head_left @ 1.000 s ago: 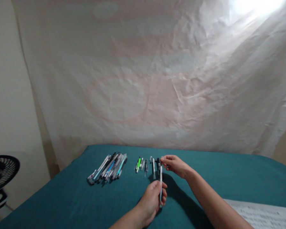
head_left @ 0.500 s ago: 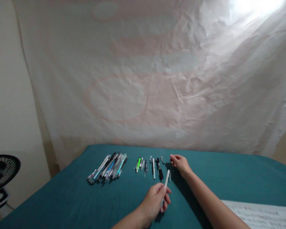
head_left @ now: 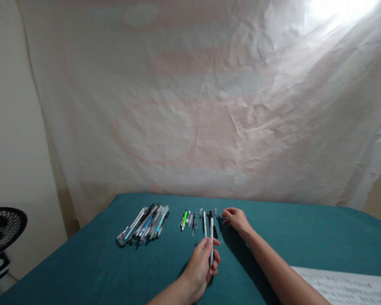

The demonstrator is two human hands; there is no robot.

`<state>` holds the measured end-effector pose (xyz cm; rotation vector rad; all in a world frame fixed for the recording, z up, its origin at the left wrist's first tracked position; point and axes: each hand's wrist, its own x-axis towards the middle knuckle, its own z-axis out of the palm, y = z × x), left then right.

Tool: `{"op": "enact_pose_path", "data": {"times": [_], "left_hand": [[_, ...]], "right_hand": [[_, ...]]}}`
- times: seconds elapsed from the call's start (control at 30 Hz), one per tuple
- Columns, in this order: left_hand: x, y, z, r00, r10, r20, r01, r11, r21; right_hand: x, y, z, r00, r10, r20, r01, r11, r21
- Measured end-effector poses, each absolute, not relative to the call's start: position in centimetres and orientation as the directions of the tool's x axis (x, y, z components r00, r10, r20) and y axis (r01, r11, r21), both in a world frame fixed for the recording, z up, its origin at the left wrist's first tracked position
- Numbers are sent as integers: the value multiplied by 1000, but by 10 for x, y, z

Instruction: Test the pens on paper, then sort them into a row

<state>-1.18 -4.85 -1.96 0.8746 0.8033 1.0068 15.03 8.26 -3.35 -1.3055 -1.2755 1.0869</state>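
Note:
My left hand (head_left: 200,264) is closed around a white pen (head_left: 211,231), its upper end pointing away from me. Past that end lie a black pen (head_left: 210,215), partly covered by my hand and the white pen, and another white pen (head_left: 204,222). My right hand (head_left: 237,221) rests low over the cloth with fingertips pinched together, close to a small clear cap (head_left: 216,212). A thin, faint piece (head_left: 221,235) shows below those fingertips. Whether they grip it is too small to tell.
On the green-covered table (head_left: 92,267), a bundle of pens (head_left: 149,224) lies to the left. A bright green pen (head_left: 184,220) and several pen parts (head_left: 194,222) lie between it and my hands. A printed sheet (head_left: 352,286) is at right front, a black fan (head_left: 4,231) far left.
My left hand has moved slightly left with the white pen, which now stands more upright in view and overlaps the black pen. My right hand has shifted a little left.

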Motion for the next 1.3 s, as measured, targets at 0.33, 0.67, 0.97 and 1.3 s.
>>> {"op": "enact_pose_path", "data": {"times": [0.33, 0.67, 0.97, 1.3], "left_hand": [[-14, -46, -22, 272, 952, -140, -393, 243, 887], [-13, -46, -23, 301, 946, -123, -349, 229, 909], [-13, -44, -26, 303, 945, -125, -311, 222, 924], [-24, -32, -17, 247, 967, -59, -11, 63, 998]], "right_hand": [[127, 34, 23, -536, 842, -66, 148, 17, -989], [145, 68, -6, -145, 989, -12, 63, -3, -998], [150, 85, -47, 54, 998, 26, 363, 4, -932], [152, 89, -51, 78, 995, 66, 558, 12, -830]]}}
